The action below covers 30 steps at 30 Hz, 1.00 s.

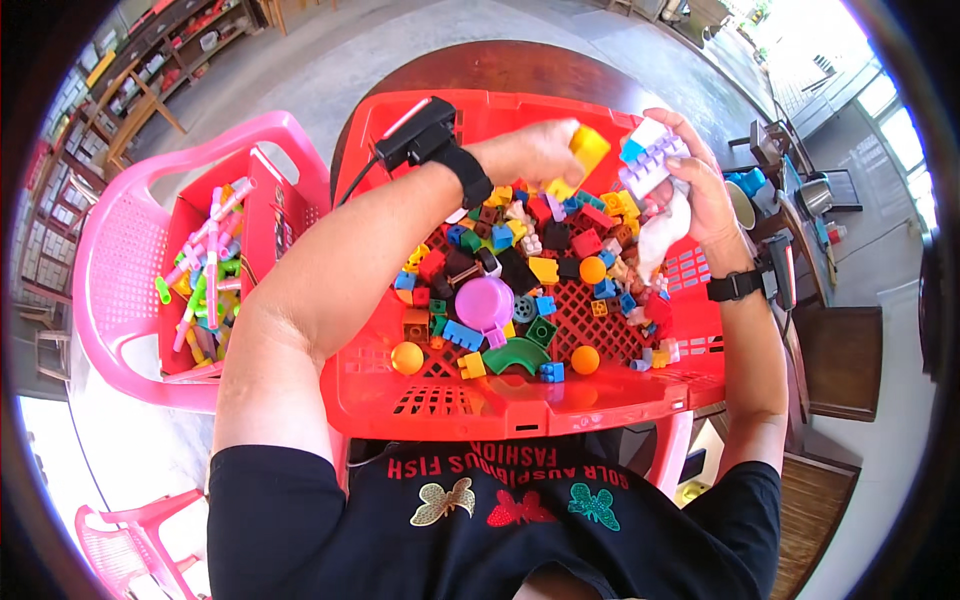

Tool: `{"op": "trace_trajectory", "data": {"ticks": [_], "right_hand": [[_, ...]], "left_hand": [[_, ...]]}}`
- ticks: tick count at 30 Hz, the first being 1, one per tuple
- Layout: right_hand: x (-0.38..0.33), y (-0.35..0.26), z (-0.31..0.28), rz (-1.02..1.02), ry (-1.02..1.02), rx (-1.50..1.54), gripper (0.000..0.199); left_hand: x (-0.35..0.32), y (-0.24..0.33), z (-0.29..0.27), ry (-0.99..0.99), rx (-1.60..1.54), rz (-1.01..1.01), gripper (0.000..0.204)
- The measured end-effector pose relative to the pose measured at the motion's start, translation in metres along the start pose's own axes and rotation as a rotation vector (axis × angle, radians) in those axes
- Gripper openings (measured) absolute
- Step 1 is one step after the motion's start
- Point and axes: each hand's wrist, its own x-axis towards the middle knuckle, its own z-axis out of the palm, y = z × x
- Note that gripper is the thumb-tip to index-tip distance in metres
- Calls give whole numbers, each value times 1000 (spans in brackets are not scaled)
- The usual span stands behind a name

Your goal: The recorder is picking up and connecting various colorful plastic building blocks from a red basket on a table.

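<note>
My left hand (530,155), closed, grips a yellow toy building block (590,147) above the far side of a red plastic basket (520,420). On the right, my right hand (708,200) is closed around joined building blocks (652,165) in lavender, white and blue, their studs facing the left hand. Below those fingers hangs a smooth white thing (663,238), whose kind I cannot make out. The yellow block and the joined blocks are apart. Beneath both hands lie many loose coloured blocks (543,270), a purple toy pan (484,302) and orange balls (407,358).
The basket rests on a round dark wooden table (480,62). To the left, a pink plastic chair (100,290) holds a red box (262,215) of coloured tubes. Another pink chair (125,550) is at lower left. A dark wooden stool (840,360) stands at right.
</note>
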Motion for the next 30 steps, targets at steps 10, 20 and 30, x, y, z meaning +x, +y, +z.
{"op": "trace_trajectory", "data": {"ticks": [10, 20, 30], "right_hand": [[6, 12, 13, -56, 142, -23, 49], [3, -12, 8, -113, 63, -253, 26], [5, -7, -8, -85, 10, -812, 33]], "left_hand": [[-10, 24, 16, 32, -232, 289, 55], [-21, 43, 23, 39, -548, 206, 49], [-17, 32, 25, 21, -411, 219, 45]]}}
